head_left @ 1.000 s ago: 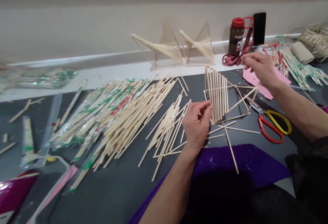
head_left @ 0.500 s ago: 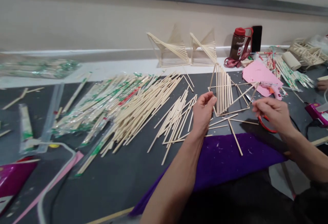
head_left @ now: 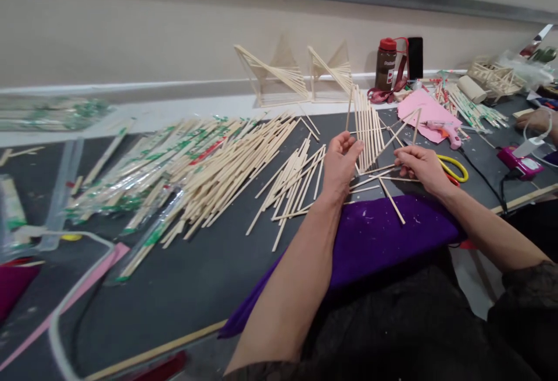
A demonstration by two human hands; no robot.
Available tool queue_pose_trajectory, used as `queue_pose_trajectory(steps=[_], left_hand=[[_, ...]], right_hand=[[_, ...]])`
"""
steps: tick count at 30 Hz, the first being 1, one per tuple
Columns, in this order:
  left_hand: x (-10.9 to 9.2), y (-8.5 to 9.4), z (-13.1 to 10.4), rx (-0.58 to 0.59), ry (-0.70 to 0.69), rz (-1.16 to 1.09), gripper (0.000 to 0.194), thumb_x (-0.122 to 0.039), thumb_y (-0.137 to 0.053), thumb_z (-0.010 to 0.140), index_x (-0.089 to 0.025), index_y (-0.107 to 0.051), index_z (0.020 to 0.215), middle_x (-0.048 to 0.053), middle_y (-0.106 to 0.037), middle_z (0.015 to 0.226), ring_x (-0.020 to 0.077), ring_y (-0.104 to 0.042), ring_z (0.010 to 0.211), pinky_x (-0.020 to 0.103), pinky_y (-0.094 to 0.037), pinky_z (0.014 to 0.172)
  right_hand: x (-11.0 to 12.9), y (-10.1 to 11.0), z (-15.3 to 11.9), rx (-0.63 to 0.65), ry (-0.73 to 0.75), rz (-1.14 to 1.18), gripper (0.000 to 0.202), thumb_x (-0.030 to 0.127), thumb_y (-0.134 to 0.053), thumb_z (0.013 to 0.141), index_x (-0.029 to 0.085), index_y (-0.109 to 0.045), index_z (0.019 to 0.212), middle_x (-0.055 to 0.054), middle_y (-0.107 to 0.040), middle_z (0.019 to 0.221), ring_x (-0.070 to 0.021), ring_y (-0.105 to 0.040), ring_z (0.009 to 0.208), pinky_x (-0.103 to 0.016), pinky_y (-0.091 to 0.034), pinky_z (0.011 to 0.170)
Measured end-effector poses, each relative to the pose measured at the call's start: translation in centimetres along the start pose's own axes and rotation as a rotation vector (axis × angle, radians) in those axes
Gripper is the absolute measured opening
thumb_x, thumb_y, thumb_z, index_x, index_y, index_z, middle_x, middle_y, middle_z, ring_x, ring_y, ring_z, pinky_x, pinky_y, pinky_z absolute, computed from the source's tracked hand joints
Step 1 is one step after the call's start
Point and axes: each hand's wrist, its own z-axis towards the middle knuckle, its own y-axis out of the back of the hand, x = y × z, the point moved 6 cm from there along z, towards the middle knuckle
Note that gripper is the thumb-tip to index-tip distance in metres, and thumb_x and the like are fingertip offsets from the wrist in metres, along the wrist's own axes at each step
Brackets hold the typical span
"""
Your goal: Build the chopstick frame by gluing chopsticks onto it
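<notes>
My left hand [head_left: 342, 163] is closed at the left edge of a frame of glued wooden sticks [head_left: 368, 128], its fingertips touching the frame. At the frame's lower right, my right hand [head_left: 419, 166] has its thumb and fingers pinched together; anything between them is too small to make out. Loose sticks [head_left: 393, 201] lie just below the frame, beside a purple cloth [head_left: 387, 236]. A pile of short sticks [head_left: 296, 186] is left of my left hand. Yellow-handled scissors [head_left: 455, 167] lie behind my right hand.
Long sticks [head_left: 239, 166] and wrapped chopsticks [head_left: 143, 166] cover the left. Two finished stick models [head_left: 283, 79] stand by the wall, near a bottle [head_left: 386, 66]. A glue gun [head_left: 444, 130] rests on pink paper [head_left: 418, 111]. Another person's hand [head_left: 536, 122] is at far right.
The camera view has shifted to the right. My right hand has moved left and in toward the frame's lower corner. The yellow scissor handle has come into view. My left hand stays at the frame.
</notes>
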Motion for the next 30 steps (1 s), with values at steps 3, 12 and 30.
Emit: queue_pose_trajectory(steps=[3, 12, 30], left_hand=[[0.0, 0.1, 0.0, -0.008, 0.026, -0.004, 0.038, -0.029, -0.069, 0.081, -0.017, -0.059, 0.115, 0.014, -0.066, 0.126, 0.0243, -0.062, 0.117, 0.037, -0.051, 0.094], [0.8, 0.0, 0.4, 0.009, 0.05, 0.053, 0.038, -0.032, -0.068, 0.082, -0.016, -0.061, 0.116, 0.012, -0.069, 0.119, 0.0217, -0.065, 0.103, 0.031, -0.051, 0.077], [0.9, -0.3, 0.1, 0.031, 0.062, 0.063, 0.03, -0.03, -0.065, 0.085, -0.017, -0.063, 0.112, 0.012, -0.07, 0.12, 0.0206, -0.066, 0.101, 0.029, -0.053, 0.073]], right_hand=[[-0.3, -0.9, 0.9, 0.016, -0.049, 0.016, 0.027, 0.028, -0.072, 0.072, 0.015, -0.067, 0.095, -0.001, -0.069, 0.078, -0.0072, -0.059, 0.05, -0.017, -0.035, 0.038], [-0.6, -2.7, 2.5, 0.065, 0.026, -0.015, 0.035, 0.026, -0.071, 0.073, 0.015, -0.06, 0.104, 0.0, -0.067, 0.078, -0.0085, -0.061, 0.051, -0.017, -0.041, 0.039], [-0.6, -2.8, 2.8, 0.082, 0.178, -0.128, 0.033, 0.037, -0.064, 0.08, 0.015, -0.062, 0.105, -0.002, -0.066, 0.083, -0.0091, -0.061, 0.053, -0.022, -0.045, 0.047]])
